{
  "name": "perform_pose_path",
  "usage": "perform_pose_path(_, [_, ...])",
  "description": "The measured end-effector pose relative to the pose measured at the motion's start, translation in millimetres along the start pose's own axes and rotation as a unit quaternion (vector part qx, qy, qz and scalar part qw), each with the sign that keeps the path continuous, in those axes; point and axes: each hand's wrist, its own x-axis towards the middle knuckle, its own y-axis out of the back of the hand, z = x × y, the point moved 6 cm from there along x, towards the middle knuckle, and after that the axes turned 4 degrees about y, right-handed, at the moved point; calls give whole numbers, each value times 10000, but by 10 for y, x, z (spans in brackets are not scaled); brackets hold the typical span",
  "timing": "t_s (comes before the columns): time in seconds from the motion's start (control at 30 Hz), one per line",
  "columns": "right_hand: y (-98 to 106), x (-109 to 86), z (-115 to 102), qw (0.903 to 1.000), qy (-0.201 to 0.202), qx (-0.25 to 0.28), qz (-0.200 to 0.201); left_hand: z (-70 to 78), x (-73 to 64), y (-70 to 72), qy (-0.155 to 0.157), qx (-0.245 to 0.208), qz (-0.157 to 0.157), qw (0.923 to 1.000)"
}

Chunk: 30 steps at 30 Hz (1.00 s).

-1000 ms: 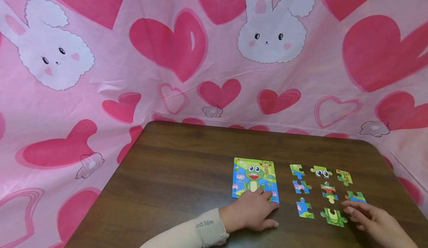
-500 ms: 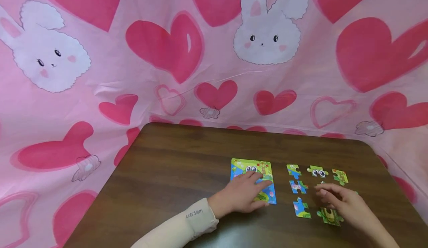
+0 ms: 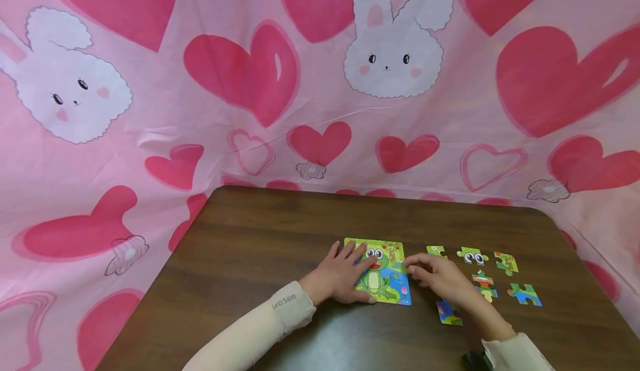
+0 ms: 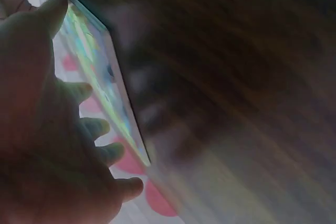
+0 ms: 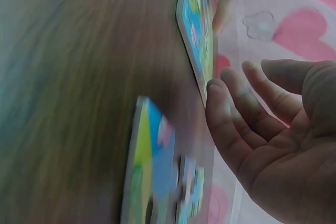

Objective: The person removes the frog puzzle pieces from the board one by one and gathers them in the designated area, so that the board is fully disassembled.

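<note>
A square frog picture board (image 3: 397, 282) lies flat on the wooden table. My left hand (image 3: 344, 275) rests on its left part with fingers spread; the left wrist view shows its thumb at the edge of the board. Near the right edge of the board is my right hand (image 3: 440, 275), its fingers loosely bent. In the right wrist view, nothing shows between the fingers of the right hand (image 5: 273, 135). Loose frog jigsaw pieces lie further right, among them an eyes piece (image 3: 472, 256) and a mouth piece (image 3: 484, 286). My right hand and forearm hide some pieces.
More pieces lie in loose rows: a tree piece (image 3: 507, 262), a blue and green piece (image 3: 525, 294) and a lower left piece (image 3: 450, 314). Behind the brown table (image 3: 280, 221) hangs a pink cloth (image 3: 320, 99) with hearts and rabbits.
My right hand has moved left from beside the lower right pieces, over them, to the board's right edge. My left hand has shifted left on the board, uncovering more of the frog.
</note>
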Motion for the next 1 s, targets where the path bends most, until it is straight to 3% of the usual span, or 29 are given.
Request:
perform_pose_path(0.33, [-169,226,-170,9981,460,-329,-232,-81,12,-57,107,-365,-339,9987])
perform_pose_path(0.53, [-209,271,-225,9938,699,-834,-216,-85,21,-79,132,-337,-362,9987])
perform_pose_path(0.77, [-258,290,-283,9895,978,-949,-491,-88,4,-68,165,-288,-292,9990])
perform_pose_path(1.0, [-285,328,-282,9863,926,-1273,-486,-91,20,-81,201,-241,-354,9989])
